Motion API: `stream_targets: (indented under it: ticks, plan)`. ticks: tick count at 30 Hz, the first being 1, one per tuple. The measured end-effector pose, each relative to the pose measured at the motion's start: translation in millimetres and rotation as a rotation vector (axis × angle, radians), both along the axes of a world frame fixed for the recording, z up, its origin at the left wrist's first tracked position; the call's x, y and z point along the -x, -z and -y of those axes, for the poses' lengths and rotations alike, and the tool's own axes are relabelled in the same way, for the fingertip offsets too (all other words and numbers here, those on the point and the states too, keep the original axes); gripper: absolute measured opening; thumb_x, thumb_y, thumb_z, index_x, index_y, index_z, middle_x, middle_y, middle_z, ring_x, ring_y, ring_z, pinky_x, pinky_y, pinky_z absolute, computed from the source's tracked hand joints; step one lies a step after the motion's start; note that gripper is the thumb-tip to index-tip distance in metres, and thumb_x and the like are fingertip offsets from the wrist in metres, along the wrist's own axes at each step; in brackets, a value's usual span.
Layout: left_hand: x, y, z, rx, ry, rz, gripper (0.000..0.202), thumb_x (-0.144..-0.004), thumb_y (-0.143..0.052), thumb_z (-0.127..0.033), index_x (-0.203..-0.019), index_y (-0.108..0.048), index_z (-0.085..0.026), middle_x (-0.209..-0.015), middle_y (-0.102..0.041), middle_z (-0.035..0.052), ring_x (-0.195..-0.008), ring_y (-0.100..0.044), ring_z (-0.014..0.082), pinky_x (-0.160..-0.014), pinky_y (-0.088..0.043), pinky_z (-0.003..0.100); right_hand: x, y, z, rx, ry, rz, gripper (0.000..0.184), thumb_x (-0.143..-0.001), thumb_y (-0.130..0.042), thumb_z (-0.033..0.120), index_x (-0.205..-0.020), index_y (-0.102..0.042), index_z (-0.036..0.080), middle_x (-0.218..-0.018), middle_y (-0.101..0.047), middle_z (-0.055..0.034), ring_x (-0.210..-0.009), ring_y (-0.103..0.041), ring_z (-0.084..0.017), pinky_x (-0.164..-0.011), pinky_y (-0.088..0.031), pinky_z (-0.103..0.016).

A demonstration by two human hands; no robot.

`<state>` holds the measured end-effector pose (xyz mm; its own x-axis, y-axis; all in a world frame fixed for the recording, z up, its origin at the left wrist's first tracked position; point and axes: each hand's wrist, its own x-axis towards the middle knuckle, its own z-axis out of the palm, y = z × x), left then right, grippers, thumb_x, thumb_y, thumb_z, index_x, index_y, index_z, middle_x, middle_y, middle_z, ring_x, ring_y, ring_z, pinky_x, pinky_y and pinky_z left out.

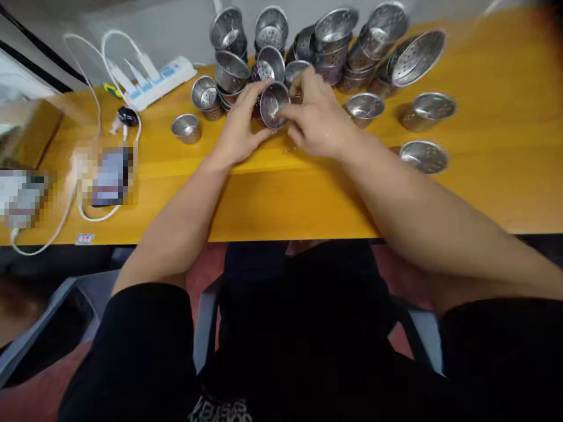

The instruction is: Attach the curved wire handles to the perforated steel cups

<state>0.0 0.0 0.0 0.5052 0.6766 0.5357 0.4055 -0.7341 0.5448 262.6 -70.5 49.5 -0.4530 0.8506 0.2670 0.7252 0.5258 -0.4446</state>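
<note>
A small silver metal cup [268,106] is tilted with its mouth towards me. My left hand [241,126] is wrapped round its left side, thumb low and fingers at the top. My right hand [319,114] is closed at the cup's right rim, with a fingertip reaching over the rim. Its other fingers are curled and partly hidden. Right behind the hands stand stacks of perforated metal cups [231,71]. A single low cup [187,129] sits left of my left hand, and another cup [365,108] stands beyond my right forearm.
Two wider metal cups [428,111] stand at the right, and a large perforated one [417,58] leans in the back row. A white power strip [162,82] with cables lies at the back left, near a blurred phone-like thing [109,176]. The yellow table [290,205] ends before my lap.
</note>
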Motion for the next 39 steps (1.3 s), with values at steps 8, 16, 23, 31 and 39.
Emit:
stream_targets:
  ticks: [8, 16, 23, 31, 39]
  plan:
    - [5, 10.3, -15, -0.011, 0.027, -0.034, 0.089, -0.092, -0.094, -0.067, -0.175, -0.063, -0.063, -0.183, -0.07, -0.0019, -0.17, -0.064, 0.0442, -0.138, -0.059, 0.076, -9, -3.1, -3, -0.04, -0.082, -0.01, 0.036, -0.11, -0.069, 0.069, -0.141, -0.083, 0.054, -0.168, -0.07, -0.0059, -0.171, -0.047, -0.051, -0.149, -0.038, -0.073]
    - [3, -2.8, 6, 0.101, 0.02, -0.046, 0.093, -0.087, -0.1, -0.067, -0.173, -0.068, -0.049, -0.185, -0.07, 0.0053, -0.171, -0.065, 0.0421, -0.135, -0.066, 0.068, -19, 7.5, -17, -0.098, -0.242, -0.095, 0.014, -0.11, -0.076, 0.052, -0.112, -0.067, 0.042, -0.175, -0.064, -0.015, -0.167, -0.056, -0.042, -0.149, -0.04, -0.067]
    - [-1, -17.9, 21, 0.16, -0.015, -0.056, 0.091, -0.085, -0.095, -0.054, -0.172, -0.07, -0.053, -0.189, -0.068, 0.0009, -0.176, -0.062, 0.0408, -0.137, -0.064, 0.066, -22, 11.4, -17, -0.119, -0.244, -0.154, 0.019, -0.108, -0.08, 0.052, -0.109, -0.066, 0.04, -0.165, -0.068, -0.013, -0.156, -0.063, -0.042, -0.142, -0.048, -0.064]
    - [5, -7.4, 3, 0.114, 0.04, -0.024, 0.092, -0.085, -0.099, -0.059, -0.172, -0.069, -0.057, -0.188, -0.068, -0.0076, -0.177, -0.057, 0.0403, -0.142, -0.06, 0.072, -21, 22.4, -29, -0.176, -0.249, -0.178, 0.024, -0.107, -0.08, 0.054, -0.108, -0.064, 0.036, -0.159, -0.069, -0.0165, -0.146, -0.067, -0.042, -0.135, -0.051, -0.064]
    - [16, 7.6, -11, 0.056, 0.103, -0.033, 0.089, -0.099, -0.092, -0.081, -0.177, -0.058, -0.053, -0.185, -0.07, -0.0052, -0.174, -0.057, 0.0387, -0.144, -0.057, 0.072, -13, 6.4, -6, -0.045, -0.22, -0.363, 0.035, -0.104, -0.092, 0.073, -0.101, -0.074, 0.042, -0.161, -0.074, -0.0095, -0.158, -0.064, -0.041, -0.146, -0.044, -0.063]
